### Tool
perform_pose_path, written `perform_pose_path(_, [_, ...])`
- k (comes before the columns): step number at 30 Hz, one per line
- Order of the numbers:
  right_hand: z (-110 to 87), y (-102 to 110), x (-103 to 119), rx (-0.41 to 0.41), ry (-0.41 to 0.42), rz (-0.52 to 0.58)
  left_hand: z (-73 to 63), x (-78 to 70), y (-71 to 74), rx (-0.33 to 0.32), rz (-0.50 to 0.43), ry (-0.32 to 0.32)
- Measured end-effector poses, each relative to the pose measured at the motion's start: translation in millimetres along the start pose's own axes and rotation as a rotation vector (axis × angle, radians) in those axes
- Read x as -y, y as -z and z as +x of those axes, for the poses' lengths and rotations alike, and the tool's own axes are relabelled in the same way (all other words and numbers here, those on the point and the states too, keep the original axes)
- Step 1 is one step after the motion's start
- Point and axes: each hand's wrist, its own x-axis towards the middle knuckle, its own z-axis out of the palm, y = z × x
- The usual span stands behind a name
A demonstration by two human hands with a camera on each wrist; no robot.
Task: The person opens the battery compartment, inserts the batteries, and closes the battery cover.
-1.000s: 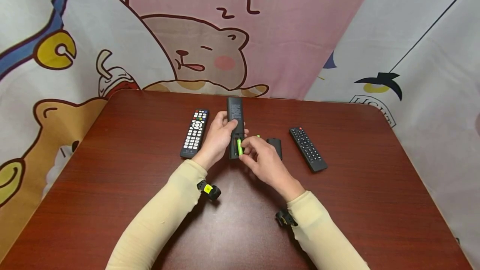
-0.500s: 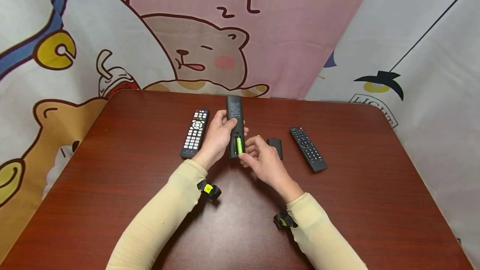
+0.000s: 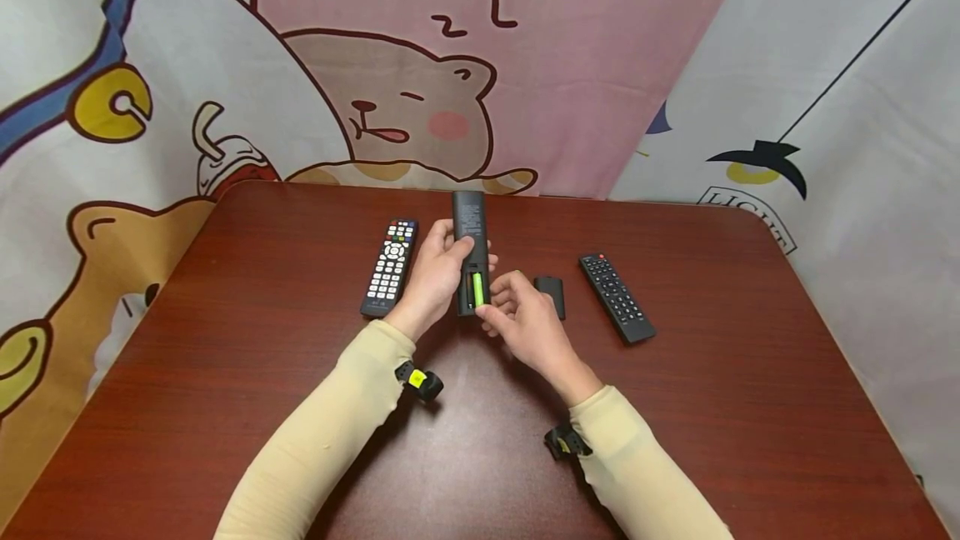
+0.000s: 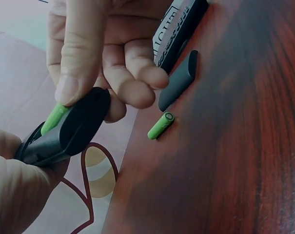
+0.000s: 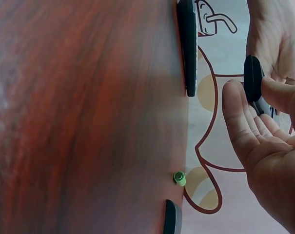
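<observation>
My left hand (image 3: 435, 273) grips a black remote control (image 3: 470, 211) with its back turned up, the thumb lying across it. In the open battery compartment at the near end sits a green battery (image 3: 478, 288). My right hand (image 3: 532, 319) is at that end. Its thumb presses down on the battery (image 4: 54, 119) in the left wrist view, while the other fingers stay loosely bent beside the remote. One fingertip lies at the remote's edge in the right wrist view. A second green battery (image 4: 161, 126) rests on the table, behind my right hand in the head view.
The black battery cover (image 3: 551, 294) lies right of my right hand. Further right is a black remote with dark buttons (image 3: 617, 298). A remote with white buttons (image 3: 388, 269) lies left of my left hand. A printed curtain (image 3: 585, 65) hangs behind the brown table (image 3: 750, 357).
My right fingertips have moved off the battery's side, leaving the thumb at its near end. The battery sits more in line with the compartment. My left hand holds the remote almost still.
</observation>
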Motion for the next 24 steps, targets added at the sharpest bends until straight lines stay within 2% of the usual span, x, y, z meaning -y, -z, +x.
perform_pose_path(3, [0.3, -0.1, 0.0, -0.004, -0.013, 0.017, -1.0, -0.6, 0.6, 0.017, 0.001, 0.003])
perform_pose_path(13, [4.8, 2.0, 1.5, 0.002, -0.167, 0.113, 0.6, 0.2, -0.8, 0.028, -0.008, -0.014])
perform_pose_path(24, [7.8, 5.5, 2.2, 0.04, -0.242, 0.18, -1.9, -0.1, -1.3, 0.059, 0.001, -0.003])
